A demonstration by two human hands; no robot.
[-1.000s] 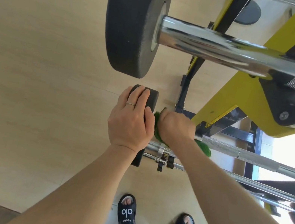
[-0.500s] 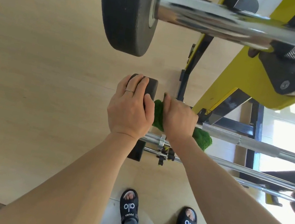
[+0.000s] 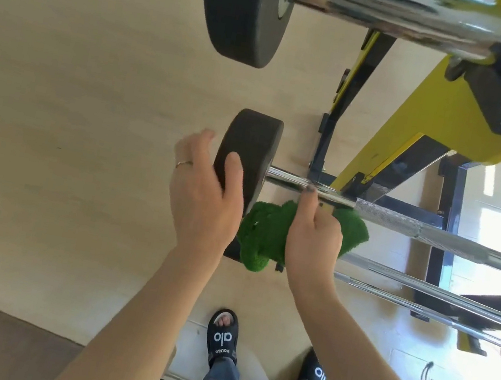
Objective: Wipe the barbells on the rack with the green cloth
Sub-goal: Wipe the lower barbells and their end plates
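Hands at the lower barbell

Left hand [image 3: 204,195] is reaching forward with loose, spread fingers, my thumb lying against the small black end plate [image 3: 249,152]. I am bunching the green cloth [image 3: 264,229] in my right hand [image 3: 315,234], forefinger stretching up to the chrome barbell [image 3: 309,188] resting on the yellow rack [image 3: 421,126].

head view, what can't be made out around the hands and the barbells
- Right hand: its grip on the green cloth is hidden by the hand's back.
- Top barbell: blurred, cut off by the upper edge.
- Lower bars: far ends run off the right edge.
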